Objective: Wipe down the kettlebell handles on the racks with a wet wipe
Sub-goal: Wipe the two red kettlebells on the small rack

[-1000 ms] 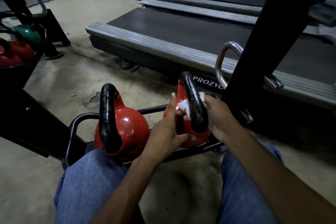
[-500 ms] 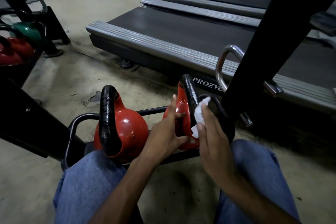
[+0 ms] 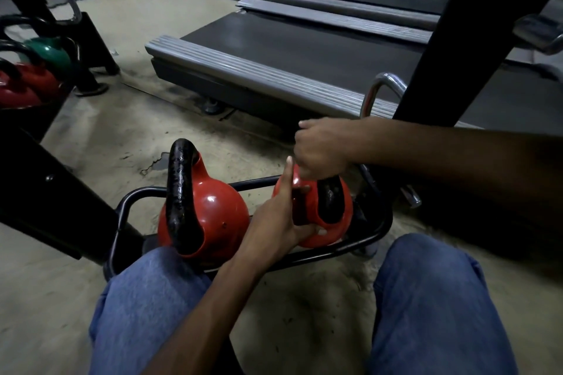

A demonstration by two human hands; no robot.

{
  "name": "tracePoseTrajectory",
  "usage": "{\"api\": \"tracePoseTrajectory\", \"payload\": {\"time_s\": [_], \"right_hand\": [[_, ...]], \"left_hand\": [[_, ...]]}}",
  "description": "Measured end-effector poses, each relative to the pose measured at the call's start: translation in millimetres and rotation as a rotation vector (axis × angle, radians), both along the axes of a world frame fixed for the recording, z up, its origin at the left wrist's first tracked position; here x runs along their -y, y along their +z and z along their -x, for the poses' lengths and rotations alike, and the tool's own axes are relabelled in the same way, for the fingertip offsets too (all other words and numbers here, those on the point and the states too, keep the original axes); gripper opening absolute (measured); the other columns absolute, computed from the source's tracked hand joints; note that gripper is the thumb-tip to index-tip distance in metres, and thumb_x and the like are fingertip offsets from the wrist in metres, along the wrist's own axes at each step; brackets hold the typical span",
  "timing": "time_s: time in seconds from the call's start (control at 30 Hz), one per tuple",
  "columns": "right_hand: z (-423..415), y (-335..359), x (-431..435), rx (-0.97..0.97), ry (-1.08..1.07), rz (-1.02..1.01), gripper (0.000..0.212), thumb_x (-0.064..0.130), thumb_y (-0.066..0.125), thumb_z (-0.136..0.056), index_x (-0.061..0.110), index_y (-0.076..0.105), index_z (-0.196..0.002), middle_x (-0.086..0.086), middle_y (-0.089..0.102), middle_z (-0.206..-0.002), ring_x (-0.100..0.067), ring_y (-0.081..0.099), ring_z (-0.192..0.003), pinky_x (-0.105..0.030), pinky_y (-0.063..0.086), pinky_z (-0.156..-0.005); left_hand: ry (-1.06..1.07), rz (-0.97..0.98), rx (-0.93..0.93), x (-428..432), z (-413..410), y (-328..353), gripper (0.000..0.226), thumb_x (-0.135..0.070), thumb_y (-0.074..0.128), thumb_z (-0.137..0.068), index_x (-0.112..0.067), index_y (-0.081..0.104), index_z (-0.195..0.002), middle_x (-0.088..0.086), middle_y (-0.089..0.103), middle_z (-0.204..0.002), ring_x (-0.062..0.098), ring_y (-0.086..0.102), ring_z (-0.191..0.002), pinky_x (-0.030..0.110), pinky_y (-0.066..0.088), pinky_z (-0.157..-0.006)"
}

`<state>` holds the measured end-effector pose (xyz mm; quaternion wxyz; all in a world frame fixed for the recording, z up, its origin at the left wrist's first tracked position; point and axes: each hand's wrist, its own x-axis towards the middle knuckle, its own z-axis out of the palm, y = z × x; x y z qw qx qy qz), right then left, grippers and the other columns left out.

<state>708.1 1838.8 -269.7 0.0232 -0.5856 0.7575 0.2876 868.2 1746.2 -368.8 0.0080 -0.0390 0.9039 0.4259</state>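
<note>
Two red bells sit side by side on a low black rack (image 3: pixel 350 246) on the floor (image 3: pixel 106 137), just beyond the person's left knee (image 3: pixel 146 298) and right knee (image 3: pixel 426 298), both in blue jeans. On my feed the left bell (image 3: pixel 213 216) stands alone, untouched, its glossy black left handle (image 3: pixel 179 186) arching up and toward the camera.

Both hands are on the right bell (image 3: pixel 329 222). The right hand (image 3: pixel 323 149) comes in from the right and is closed like a fist over the top of the right handle (image 3: pixel 330 195), fingers curled round it so that only the lower leg of the handle shows beneath the knuckles. The left hand (image 3: pixel 280 216) clasps the bell's round body from the left: thumb tucked under the belly, index finger straight up along the side, another finger wrapped onto the front. The index fingertip nearly meets the right fist.

The wipe is out of my sight; I cannot tell whether it lies inside the fist.

Behind the rack runs a treadmill (image 3: pixel 274 70) with a grey ribbed side rail. A thick black post (image 3: pixel 457 39) slants up at the right, a chrome bar (image 3: pixel 373 91) beside its foot. Far left, a green bell (image 3: pixel 50 52) and more red bells (image 3: pixel 36 82) rest on another rack, partly in shadow.
</note>
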Motion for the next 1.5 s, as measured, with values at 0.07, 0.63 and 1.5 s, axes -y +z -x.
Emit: {"api": "tracePoseTrajectory", "payload": {"time_s": [0.07, 0.63, 1.5], "right_hand": [[-18, -4, -9, -0.010, 0.059, -0.045, 0.070, 0.054, 0.013, -0.093, 0.015, 0.071, -0.091, -0.009, 0.072, -0.095, -0.028, 0.065, -0.103, -0.050, 0.031, -0.120], [-126, -94, -49, 0.902, -1.068, 1.694, 0.058, 0.067, 0.032, -0.103, 0.025, 0.063, -0.127, 0.001, 0.071, -0.120, -0.019, 0.066, -0.118, -0.053, 0.048, -0.106], [-82, -95, -88, 0.064, 0.110, 0.987, 0.026, 0.013, 0.050, -0.093, 0.002, 0.074, -0.097, -0.017, 0.071, -0.117, -0.037, 0.054, -0.138, -0.057, 0.034, -0.120]], "left_hand": [[-0.004, -0.003, -0.005, -1, 1, 0, 0.143, -0.036, 0.089, -0.077, -0.050, -0.032, -0.152, -0.001, 0.060, -0.147, 0.020, 0.066, -0.123, 0.044, 0.052, -0.105], [0.052, -0.096, -0.057, -1, -2, -16, 0.131, -0.026, 0.089, -0.078, -0.038, -0.010, -0.163, -0.022, 0.058, -0.145, -0.004, 0.057, -0.127, 0.015, 0.045, -0.104], [0.163, -0.129, -0.031, -18, -8, -19, 0.113, -0.018, 0.081, -0.082, -0.032, 0.007, -0.165, -0.028, 0.066, -0.103, -0.016, 0.063, -0.079, 0.004, 0.045, -0.071]]}}
